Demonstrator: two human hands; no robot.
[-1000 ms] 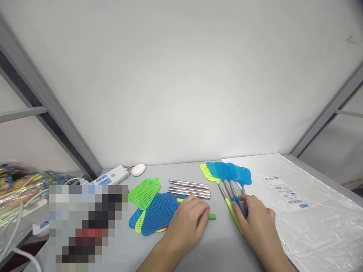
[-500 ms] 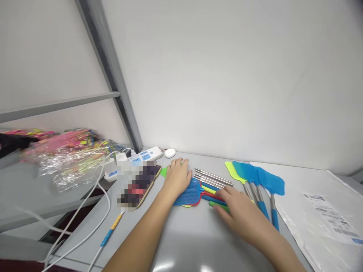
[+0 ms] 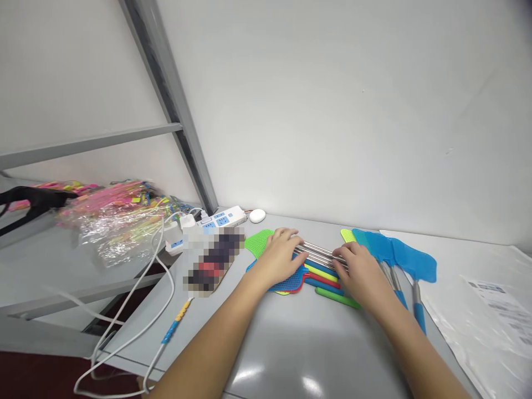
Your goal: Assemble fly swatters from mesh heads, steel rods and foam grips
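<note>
Several thin metal rods [image 3: 318, 254] lie side by side on the grey table, behind a row of coloured handles. My left hand [image 3: 279, 256] rests over their left ends, with its fingers curled on the far side and its thumb on the near side. At the right ends, the bent fingers and thumb of my right hand [image 3: 358, 274] close around the rods. Under and before my left hand lie a blue fly swatter head [image 3: 291, 281] and a green one [image 3: 258, 242]. Yellow, red, blue and green handles [image 3: 332, 296] stretch toward my right wrist.
To the right, blue fly swatters [image 3: 411, 259] with grey shafts lie fanned out by a white plastic bag [image 3: 477, 310]. A phone [image 3: 214, 263], a power strip [image 3: 224, 218] and a white cable [image 3: 166, 299] occupy the left. Bagged colourful goods [image 3: 124, 219] fill a shelf beyond.
My left hand has moved right onto the rods' left ends, uncovering more of the green swatter. My right hand has shifted from the coloured handles to the rods' right ends.
</note>
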